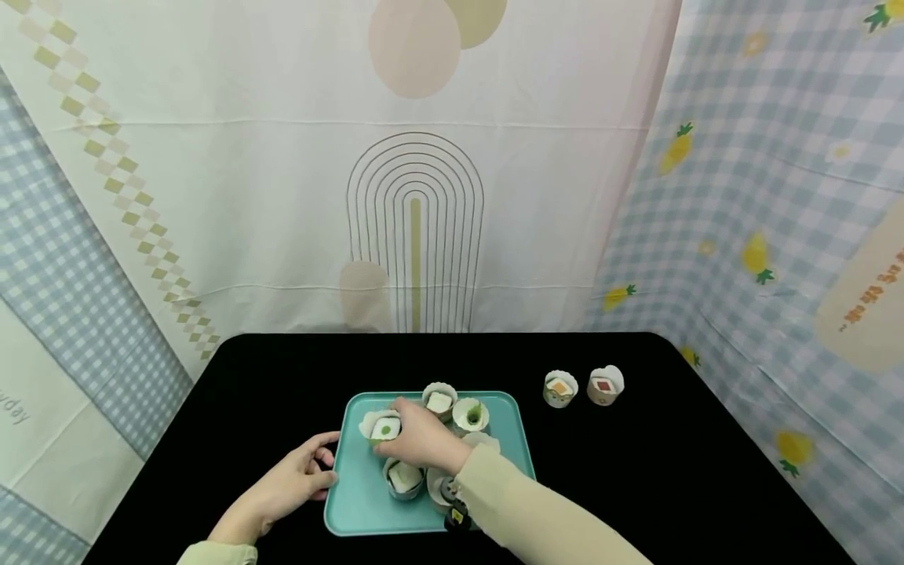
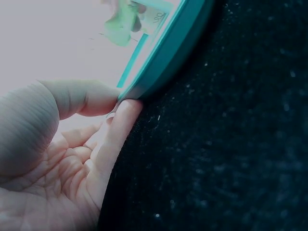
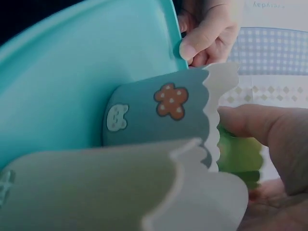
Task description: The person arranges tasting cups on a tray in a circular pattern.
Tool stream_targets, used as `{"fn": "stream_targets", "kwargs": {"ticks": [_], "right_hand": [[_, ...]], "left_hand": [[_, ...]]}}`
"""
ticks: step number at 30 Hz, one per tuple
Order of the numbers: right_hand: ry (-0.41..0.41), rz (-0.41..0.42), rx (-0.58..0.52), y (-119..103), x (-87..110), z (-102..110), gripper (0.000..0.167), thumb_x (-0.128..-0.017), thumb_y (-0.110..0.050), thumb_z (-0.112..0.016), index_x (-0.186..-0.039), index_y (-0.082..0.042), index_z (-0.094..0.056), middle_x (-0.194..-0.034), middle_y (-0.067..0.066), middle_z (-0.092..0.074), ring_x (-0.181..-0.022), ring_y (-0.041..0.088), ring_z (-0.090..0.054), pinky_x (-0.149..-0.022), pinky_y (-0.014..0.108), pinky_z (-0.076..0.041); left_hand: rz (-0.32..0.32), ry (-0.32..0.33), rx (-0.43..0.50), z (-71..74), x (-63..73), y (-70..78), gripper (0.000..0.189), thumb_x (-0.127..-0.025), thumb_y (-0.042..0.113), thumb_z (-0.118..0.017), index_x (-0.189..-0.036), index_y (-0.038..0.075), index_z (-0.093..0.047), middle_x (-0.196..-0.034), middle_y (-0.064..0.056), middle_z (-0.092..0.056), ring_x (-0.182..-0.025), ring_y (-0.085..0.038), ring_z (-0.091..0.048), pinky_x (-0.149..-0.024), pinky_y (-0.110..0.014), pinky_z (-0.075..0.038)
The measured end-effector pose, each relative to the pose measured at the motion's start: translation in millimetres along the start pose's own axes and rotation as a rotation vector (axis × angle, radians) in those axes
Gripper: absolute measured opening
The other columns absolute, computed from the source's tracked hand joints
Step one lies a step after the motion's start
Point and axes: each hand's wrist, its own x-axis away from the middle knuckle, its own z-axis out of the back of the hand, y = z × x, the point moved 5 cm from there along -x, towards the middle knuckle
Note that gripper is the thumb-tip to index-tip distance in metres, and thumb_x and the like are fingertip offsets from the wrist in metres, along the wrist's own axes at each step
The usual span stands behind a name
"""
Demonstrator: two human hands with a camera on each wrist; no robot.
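Observation:
My left hand (image 1: 293,480) pinches the left rim of a turquoise tray (image 1: 353,506); in the left wrist view the thumb (image 2: 89,96) and a finger meet at that rim. Over the tray's left half, my right hand (image 1: 427,438) grips a green paper baking cup (image 3: 238,154) holding a white piece with a green dot (image 1: 385,429). Just nearer to me stands a blue-grey paper cup (image 1: 405,488) with a pale filling. Behind the right hand are a cup with a whitish filling (image 1: 439,402) and one with a green topping (image 1: 472,414).
Other cups on the tray, including a pale one (image 1: 482,441), are partly covered by the right forearm. Off the tray, on the black table (image 1: 282,377), stand a cup with an orange-topped piece (image 1: 560,389) and a cup with a red-topped piece (image 1: 604,385). Patterned curtains (image 1: 282,196) surround the table.

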Motion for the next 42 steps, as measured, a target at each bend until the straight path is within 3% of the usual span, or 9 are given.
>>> {"fn": "stream_targets", "kwargs": {"ticks": [6,10,14,30,42], "right_hand": [[-0.020,-0.028,0.049,0.2,1.6,1.9,0.051,-0.088,-0.027,-0.072,-0.131,-0.008,-0.053,-0.116,0.007,-0.059,-0.092,0.014,-0.058,-0.074,0.032,-0.049],[-0.032,-0.014,0.050,-0.4,1.7,0.0,0.053,-0.089,-0.029,-0.070,-0.135,-0.010,-0.053,-0.126,0.006,-0.057,-0.109,0.019,-0.057,-0.084,0.034,-0.049],[-0.054,0.024,0.046,-2.8,4.3,-3.2,0.053,-0.090,-0.029,-0.069,-0.136,-0.009,-0.052,-0.130,0.006,-0.056,-0.117,0.022,-0.054,-0.089,0.034,-0.048],[-0.085,0.064,0.141,-7.6,11.8,-9.8,0.054,-0.089,-0.034,-0.069,-0.137,-0.013,-0.054,-0.132,0.004,-0.055,-0.119,0.018,-0.053,-0.091,0.030,-0.046],[-0.085,0.018,0.096,-7.7,16.0,-10.1,0.068,-0.087,-0.037,-0.071,-0.143,-0.010,-0.043,-0.126,0.005,-0.057,-0.109,0.015,-0.056,-0.085,0.031,-0.048]], "left_hand": [[-0.005,-0.005,-0.007,-2.8,-0.8,1.4,0.066,-0.085,0.005,-0.066,-0.144,0.003,-0.037,-0.104,-0.013,-0.044,-0.082,-0.024,-0.049,-0.070,-0.039,-0.052],[0.001,-0.004,-0.005,-2.3,-1.5,-0.2,0.066,-0.086,0.005,-0.066,-0.145,0.003,-0.037,-0.104,-0.013,-0.045,-0.082,-0.025,-0.049,-0.070,-0.039,-0.052],[0.004,-0.009,-0.001,-1.1,-2.4,-2.4,0.066,-0.086,0.006,-0.066,-0.145,0.004,-0.036,-0.104,-0.013,-0.044,-0.082,-0.025,-0.049,-0.070,-0.039,-0.052],[0.010,0.005,-0.002,-0.6,-1.4,-4.1,0.066,-0.086,0.006,-0.065,-0.145,0.004,-0.036,-0.104,-0.013,-0.044,-0.081,-0.024,-0.048,-0.070,-0.039,-0.052],[0.012,0.003,-0.001,0.0,-1.2,-3.6,0.066,-0.086,0.006,-0.065,-0.145,0.003,-0.036,-0.104,-0.013,-0.044,-0.081,-0.024,-0.048,-0.069,-0.039,-0.051]]}}
